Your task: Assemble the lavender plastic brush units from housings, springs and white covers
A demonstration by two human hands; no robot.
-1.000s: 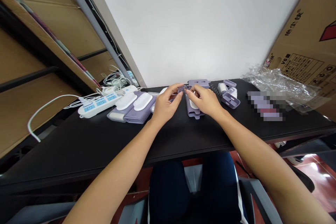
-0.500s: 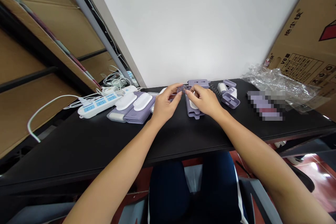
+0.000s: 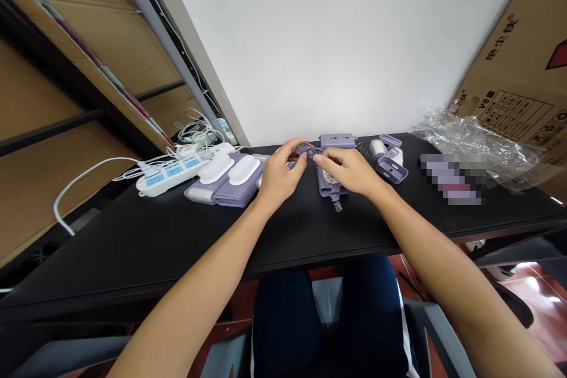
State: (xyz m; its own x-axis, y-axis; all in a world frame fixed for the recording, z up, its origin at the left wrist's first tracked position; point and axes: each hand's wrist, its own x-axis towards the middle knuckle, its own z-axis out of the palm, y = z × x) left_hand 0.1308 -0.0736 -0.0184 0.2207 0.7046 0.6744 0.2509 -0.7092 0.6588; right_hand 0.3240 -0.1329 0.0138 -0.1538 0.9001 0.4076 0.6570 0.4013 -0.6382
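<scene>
My left hand (image 3: pixel 280 174) and my right hand (image 3: pixel 349 169) meet over the back of a black table (image 3: pixel 186 236). Both pinch a small purple plastic part (image 3: pixel 309 150) between their fingertips, held just above the table. Under my right hand lies a long purple housing (image 3: pixel 328 185) with a pale insert. A small metal spring (image 3: pixel 339 206) lies on the table just in front of it.
Left of my hands lie two purple devices with white lids (image 3: pixel 230 177) and a white power strip (image 3: pixel 177 170) with cables. Right are small purple and white parts (image 3: pixel 390 162), crumpled clear plastic (image 3: pixel 478 142) and a cardboard box (image 3: pixel 518 71). Cardboard shelving stands at left.
The view shifted slightly. My hands stay pinched on the small purple part, and a small spring now lies in front of the long housing.
</scene>
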